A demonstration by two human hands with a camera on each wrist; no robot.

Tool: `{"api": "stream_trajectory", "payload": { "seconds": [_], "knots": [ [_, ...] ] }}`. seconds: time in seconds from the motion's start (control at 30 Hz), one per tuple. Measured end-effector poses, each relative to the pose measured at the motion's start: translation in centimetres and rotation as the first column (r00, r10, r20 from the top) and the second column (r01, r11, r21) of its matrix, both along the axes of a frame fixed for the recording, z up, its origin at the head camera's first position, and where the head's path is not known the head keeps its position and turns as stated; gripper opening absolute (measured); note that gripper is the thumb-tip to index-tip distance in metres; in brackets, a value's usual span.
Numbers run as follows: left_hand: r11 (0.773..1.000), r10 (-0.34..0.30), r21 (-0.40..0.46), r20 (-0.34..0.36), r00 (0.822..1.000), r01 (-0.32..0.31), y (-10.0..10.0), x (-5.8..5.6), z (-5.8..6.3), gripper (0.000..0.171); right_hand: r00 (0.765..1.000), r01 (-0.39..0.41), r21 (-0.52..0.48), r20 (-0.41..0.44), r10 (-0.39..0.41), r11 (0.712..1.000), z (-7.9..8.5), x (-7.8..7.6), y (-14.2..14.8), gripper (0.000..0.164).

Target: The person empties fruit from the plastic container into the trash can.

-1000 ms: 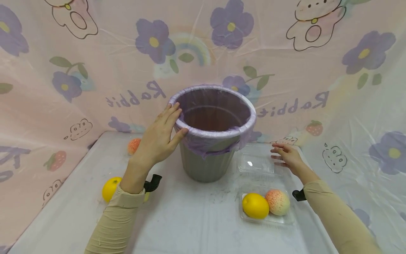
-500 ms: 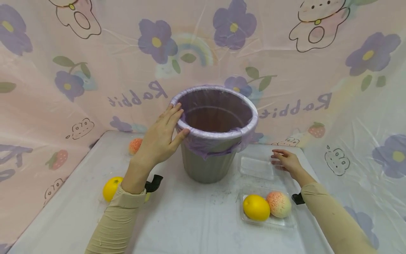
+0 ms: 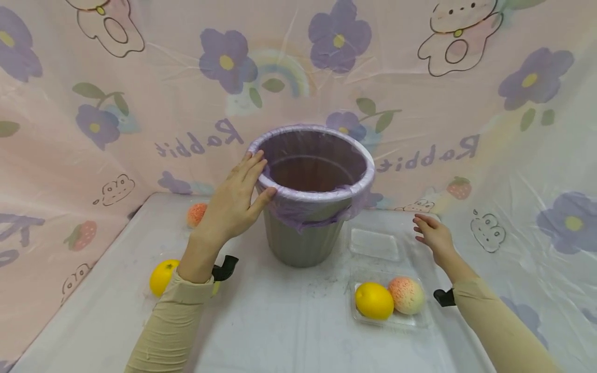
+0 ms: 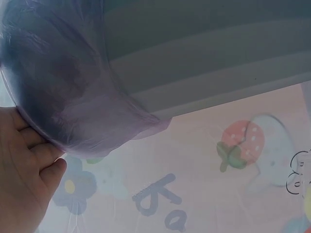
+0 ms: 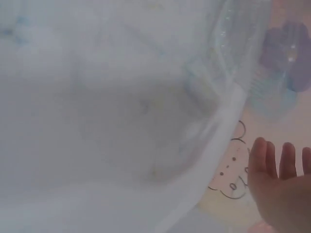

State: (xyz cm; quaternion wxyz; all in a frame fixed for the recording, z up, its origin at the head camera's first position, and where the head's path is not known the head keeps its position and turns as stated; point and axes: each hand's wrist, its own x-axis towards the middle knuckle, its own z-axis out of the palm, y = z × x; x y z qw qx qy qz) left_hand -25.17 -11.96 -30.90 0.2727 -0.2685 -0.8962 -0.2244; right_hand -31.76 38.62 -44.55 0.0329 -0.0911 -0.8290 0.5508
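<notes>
My left hand point(image 3: 235, 199) rests on the left rim of a grey trash can point(image 3: 303, 243), fingers laid nearly straight over the edge. A thin purple bin liner point(image 3: 310, 217) is folded outward around that rim. In the left wrist view, the liner point(image 4: 73, 97) partly hides the fingertips of this hand point(image 4: 22, 170). My right hand point(image 3: 436, 238) is apart from everything, holding nothing, fingers loosely bent. To its left, a shallow clear plastic tray point(image 3: 374, 244) lies on the table. The right wrist view shows the right hand point(image 5: 284, 189) at the lower right, beside the table edge.
On the near right, a clear plastic box point(image 3: 389, 324) holds a yellow fruit point(image 3: 374, 300) and a peach point(image 3: 407, 295). Another yellow fruit point(image 3: 161, 278) lies left of my left forearm, with a second peach point(image 3: 196, 215) behind it. A printed curtain point(image 3: 289, 62) surrounds the table point(image 3: 298, 331).
My right hand has moved to the right, away from the clear tray's right end. The left hand stays on the can's rim, and the can has not moved.
</notes>
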Motion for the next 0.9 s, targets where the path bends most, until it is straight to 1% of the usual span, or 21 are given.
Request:
{"api": "stream_trajectory", "payload": {
  "seconds": [0.13,0.23,0.37,0.47,0.53,0.63,0.73,0.9],
  "knots": [
    [1.0,0.005,-0.003,0.012,1.0,-0.005,0.0,0.1,0.1,0.076,0.998,0.053,0.024,-0.04,-0.052,0.998,1.1,1.4,-0.1,0.057],
    [1.0,0.004,-0.005,0.017,1.0,-0.004,0.0,0.1,0.1,0.078,0.996,0.037,0.086,-0.08,-0.031,0.996,1.7,2.7,-0.1,0.055],
    [1.0,0.005,-0.007,0.013,1.0,-0.005,0.0,0.0,0.0,0.079,0.99,-0.045,0.151,-0.127,0.065,0.987,2.0,4.7,-0.1,0.053],
    [1.0,0.007,-0.01,0.012,1.0,-0.006,-0.1,0.0,0.0,0.079,0.982,-0.121,0.181,-0.121,0.145,0.976,2.0,6.1,0.0,0.053],
    [1.0,0.006,-0.012,0.012,1.0,-0.006,-0.1,0.0,0.0,0.079,0.976,-0.169,0.208,-0.104,0.194,0.963,2.0,6.9,0.0,0.053],
    [1.0,0.007,-0.015,0.013,1.0,-0.007,0.0,0.1,0.1,0.079,0.958,-0.249,0.231,-0.08,0.274,0.94,1.7,8.0,0.0,0.049],
    [1.0,0.007,-0.016,0.016,1.0,-0.007,0.0,0.2,0.1,0.08,0.935,-0.319,0.25,-0.074,0.347,0.914,1.4,8.7,-0.1,0.044],
    [1.0,0.01,-0.013,0.024,1.0,-0.01,0.0,0.2,0.1,0.08,0.901,-0.394,0.308,-0.055,0.43,0.866,1.2,9.4,-0.5,0.04]
  ]
}}
